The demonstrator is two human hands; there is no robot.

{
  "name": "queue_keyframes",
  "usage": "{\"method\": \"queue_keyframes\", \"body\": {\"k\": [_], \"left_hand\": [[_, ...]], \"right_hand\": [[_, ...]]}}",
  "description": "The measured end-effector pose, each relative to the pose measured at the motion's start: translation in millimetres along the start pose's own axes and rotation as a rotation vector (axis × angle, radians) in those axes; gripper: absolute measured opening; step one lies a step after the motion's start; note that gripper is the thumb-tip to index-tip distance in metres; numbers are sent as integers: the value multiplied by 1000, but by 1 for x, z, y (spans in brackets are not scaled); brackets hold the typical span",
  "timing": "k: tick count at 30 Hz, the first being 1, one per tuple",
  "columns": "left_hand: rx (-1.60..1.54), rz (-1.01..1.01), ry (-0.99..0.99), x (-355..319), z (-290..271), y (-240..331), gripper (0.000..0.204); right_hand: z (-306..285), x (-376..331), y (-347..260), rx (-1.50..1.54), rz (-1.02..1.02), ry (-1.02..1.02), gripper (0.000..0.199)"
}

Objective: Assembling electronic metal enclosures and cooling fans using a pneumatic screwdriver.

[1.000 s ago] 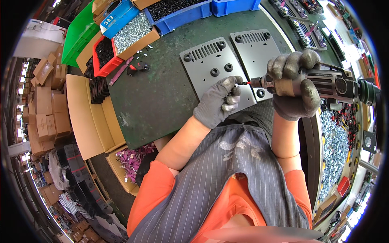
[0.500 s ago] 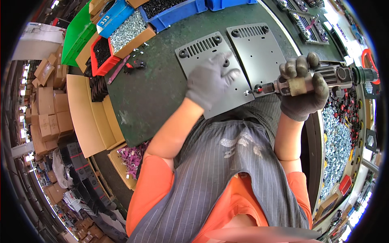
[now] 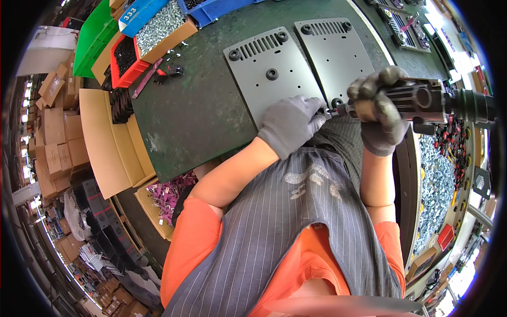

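Observation:
My left hand, in a grey glove, lies over the near edge of the left grey metal plate. Its thumb and fingertips close around something small and dark, mostly hidden by the glove. My right hand, also gloved, grips a power screwdriver held level, its bit pointing left and meeting my left fingertips. Black round feet sit at the left plate's far corners, and another black foot rests at its middle. On the right metal plate, a near black foot shows beside the bit.
Beyond the green worktable, at the far left, stand a red bin of black screws, a carton of silver screws and a blue bin. Loose hardware fills a tray on the right. An open carton borders the table's left side.
My left hand has come from the left plate's middle to its near edge, uncovering the middle foot. The screwdriver's bit now meets my left fingertips. The view has shifted slightly.

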State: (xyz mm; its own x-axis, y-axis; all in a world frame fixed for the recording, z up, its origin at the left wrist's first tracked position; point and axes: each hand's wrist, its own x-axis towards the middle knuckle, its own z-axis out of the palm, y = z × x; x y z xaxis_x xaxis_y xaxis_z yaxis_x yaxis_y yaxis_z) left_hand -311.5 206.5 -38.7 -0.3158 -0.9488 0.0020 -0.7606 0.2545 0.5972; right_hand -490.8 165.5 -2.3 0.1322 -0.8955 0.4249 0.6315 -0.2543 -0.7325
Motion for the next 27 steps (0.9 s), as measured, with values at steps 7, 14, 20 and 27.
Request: {"method": "queue_keyframes", "body": {"k": [7, 14, 20, 27], "left_hand": [[24, 33, 47, 2, 3, 0, 33], [-680, -329, 14, 11, -20, -28, 44], [-1419, -417, 37, 7, -30, -45, 26], [-1670, -304, 81, -5, -31, -35, 23]], "right_hand": [[11, 0, 23, -198, 198, -67, 40], [9, 8, 26, -287, 279, -109, 25], [14, 16, 24, -195, 234, -138, 39], [23, 38, -15, 76, -51, -301, 41]]}}
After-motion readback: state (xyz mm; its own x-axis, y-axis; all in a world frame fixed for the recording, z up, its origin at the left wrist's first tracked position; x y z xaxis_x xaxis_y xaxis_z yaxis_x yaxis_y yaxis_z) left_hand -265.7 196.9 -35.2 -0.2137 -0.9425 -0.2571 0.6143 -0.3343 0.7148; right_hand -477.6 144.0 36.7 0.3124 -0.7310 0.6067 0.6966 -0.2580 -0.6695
